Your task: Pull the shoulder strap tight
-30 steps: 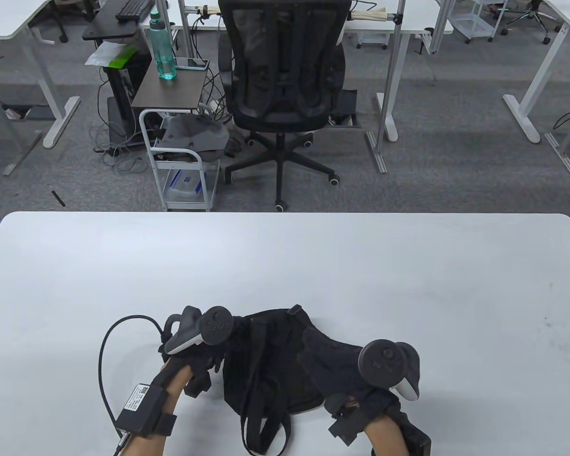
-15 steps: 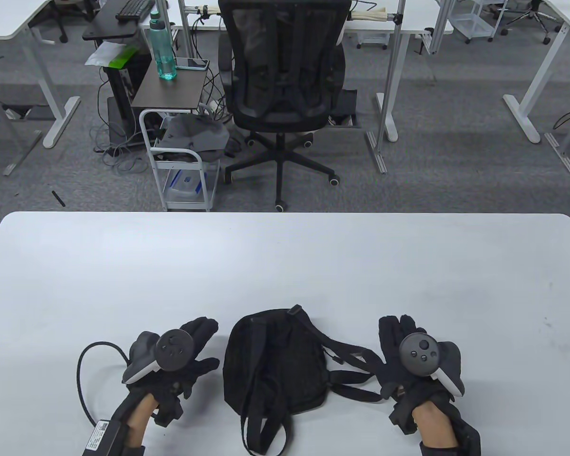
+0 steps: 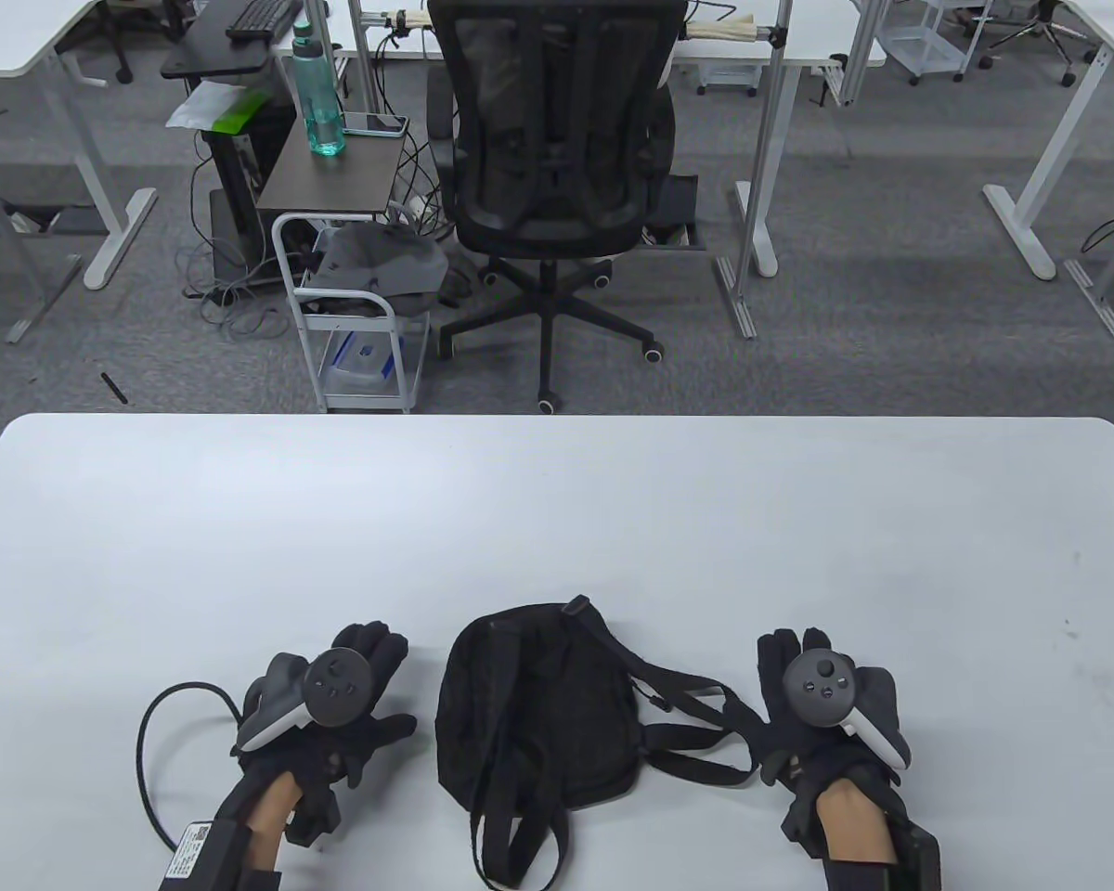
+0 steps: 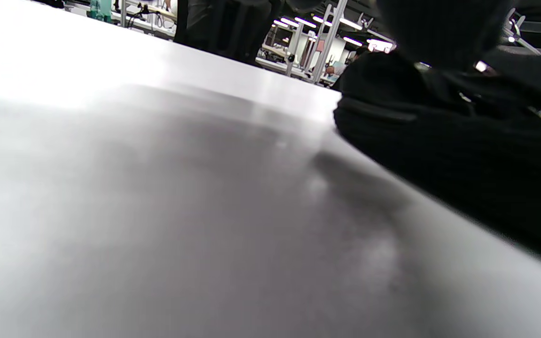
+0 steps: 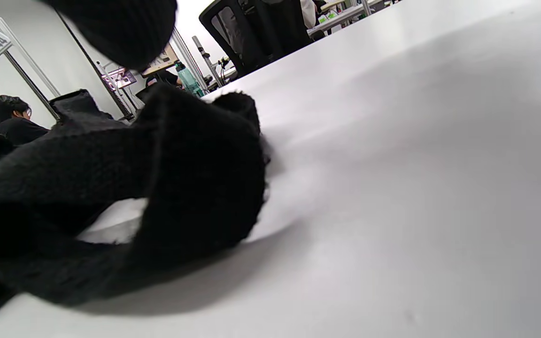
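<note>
A small black backpack [image 3: 534, 705] lies flat on the white table [image 3: 557, 520] near its front edge. One shoulder strap [image 3: 687, 719] loops out to the right of the bag; another strap [image 3: 511, 826] trails toward the front edge. My left hand [image 3: 357, 691] rests flat on the table left of the bag, fingers spread, holding nothing. My right hand [image 3: 789, 691] rests flat on the table right of the bag, its thumb side next to the right strap loop; I cannot tell whether it touches. The bag shows dark in the left wrist view [image 4: 463, 141]; the strap shows in the right wrist view [image 5: 195, 188].
A black cable [image 3: 153, 742] loops on the table left of my left wrist. Beyond the far table edge stand a black office chair [image 3: 552, 167] and a white cart [image 3: 353, 316]. The table's far half is bare white surface.
Both hands have let go of the backpack and moved outward, left hand leftward and right hand rightward, and now lie flat on the table. The right strap now lies spread beside the bag.
</note>
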Action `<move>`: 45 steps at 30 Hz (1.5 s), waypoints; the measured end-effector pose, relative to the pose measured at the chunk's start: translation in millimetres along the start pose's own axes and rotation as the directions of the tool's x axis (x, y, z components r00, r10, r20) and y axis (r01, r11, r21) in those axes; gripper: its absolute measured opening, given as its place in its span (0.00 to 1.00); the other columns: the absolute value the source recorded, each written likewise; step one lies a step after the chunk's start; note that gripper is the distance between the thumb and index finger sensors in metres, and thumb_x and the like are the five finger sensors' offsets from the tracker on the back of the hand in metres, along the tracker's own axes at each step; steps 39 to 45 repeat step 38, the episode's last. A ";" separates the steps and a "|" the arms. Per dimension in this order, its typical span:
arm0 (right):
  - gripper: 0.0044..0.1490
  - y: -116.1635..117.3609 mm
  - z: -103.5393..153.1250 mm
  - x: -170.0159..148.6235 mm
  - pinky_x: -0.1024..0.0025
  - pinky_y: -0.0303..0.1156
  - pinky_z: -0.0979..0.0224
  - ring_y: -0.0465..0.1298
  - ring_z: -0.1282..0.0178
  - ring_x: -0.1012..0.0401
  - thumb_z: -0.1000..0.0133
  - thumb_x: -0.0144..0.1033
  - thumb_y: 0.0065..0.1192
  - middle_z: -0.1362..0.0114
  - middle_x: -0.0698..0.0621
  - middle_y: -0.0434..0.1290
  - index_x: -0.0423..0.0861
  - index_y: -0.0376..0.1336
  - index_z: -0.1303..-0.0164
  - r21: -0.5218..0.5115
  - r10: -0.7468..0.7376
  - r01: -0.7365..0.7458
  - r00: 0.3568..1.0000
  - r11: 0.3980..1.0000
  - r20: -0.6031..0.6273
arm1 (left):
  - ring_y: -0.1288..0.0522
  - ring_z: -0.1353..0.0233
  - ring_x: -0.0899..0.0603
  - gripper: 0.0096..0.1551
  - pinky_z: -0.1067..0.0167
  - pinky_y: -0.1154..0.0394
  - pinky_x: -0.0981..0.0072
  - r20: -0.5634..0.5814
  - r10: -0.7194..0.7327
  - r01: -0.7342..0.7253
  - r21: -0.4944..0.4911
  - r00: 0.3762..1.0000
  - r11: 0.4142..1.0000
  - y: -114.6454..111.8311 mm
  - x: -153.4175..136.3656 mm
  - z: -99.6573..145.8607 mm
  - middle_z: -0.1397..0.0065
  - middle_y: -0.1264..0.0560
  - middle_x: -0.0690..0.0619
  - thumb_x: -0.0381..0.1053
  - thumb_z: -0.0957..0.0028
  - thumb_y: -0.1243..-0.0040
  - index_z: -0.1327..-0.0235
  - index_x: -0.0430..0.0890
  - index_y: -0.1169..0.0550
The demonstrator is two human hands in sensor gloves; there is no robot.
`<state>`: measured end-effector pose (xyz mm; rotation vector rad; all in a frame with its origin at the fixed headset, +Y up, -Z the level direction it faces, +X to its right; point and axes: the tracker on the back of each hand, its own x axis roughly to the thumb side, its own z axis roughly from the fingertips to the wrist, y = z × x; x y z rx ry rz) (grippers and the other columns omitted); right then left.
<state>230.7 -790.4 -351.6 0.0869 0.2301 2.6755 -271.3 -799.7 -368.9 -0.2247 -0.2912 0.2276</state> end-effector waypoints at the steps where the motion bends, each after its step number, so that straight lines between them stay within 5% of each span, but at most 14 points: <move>1: 0.55 0.4 0.0 0.1 0.46 0.23 0.30 0.27 0.23 0.42 0.48 0.59 0.52 0.16 0.40 0.38 0.42 0.38 0.20 0.001 0.005 -0.005 1.000 1.000 0.004 | 0.58 0.15 0.37 0.57 0.21 0.46 0.42 0.001 -0.003 0.003 -0.003 1.000 1.000 -0.1 0.7 0.1 0.12 0.57 0.49 0.69 0.60 0.43 0.21 0.54 0.53; 20: 0.52 2.3 -2.7 -3.0 0.47 0.23 0.30 0.29 0.22 0.42 0.47 0.55 0.48 0.16 0.40 0.39 0.42 0.38 0.21 -0.021 -0.009 0.009 1.000 1.000 0.013 | 0.59 0.15 0.37 0.57 0.21 0.49 0.43 0.036 -0.137 0.138 -0.003 0.990 0.990 -3.2 17.8 -3.4 0.12 0.58 0.49 0.70 0.61 0.47 0.22 0.54 0.54; 45: 0.52 0.9 -0.6 -0.6 0.47 0.23 0.30 0.29 0.22 0.42 0.47 0.55 0.49 0.16 0.40 0.39 0.41 0.39 0.20 -0.032 -0.011 0.012 1.000 0.999 0.021 | 0.59 0.15 0.38 0.57 0.21 0.48 0.43 0.034 -0.134 0.135 -0.012 0.990 0.991 -6.6 16.3 -4.4 0.12 0.58 0.49 0.69 0.61 0.47 0.22 0.54 0.55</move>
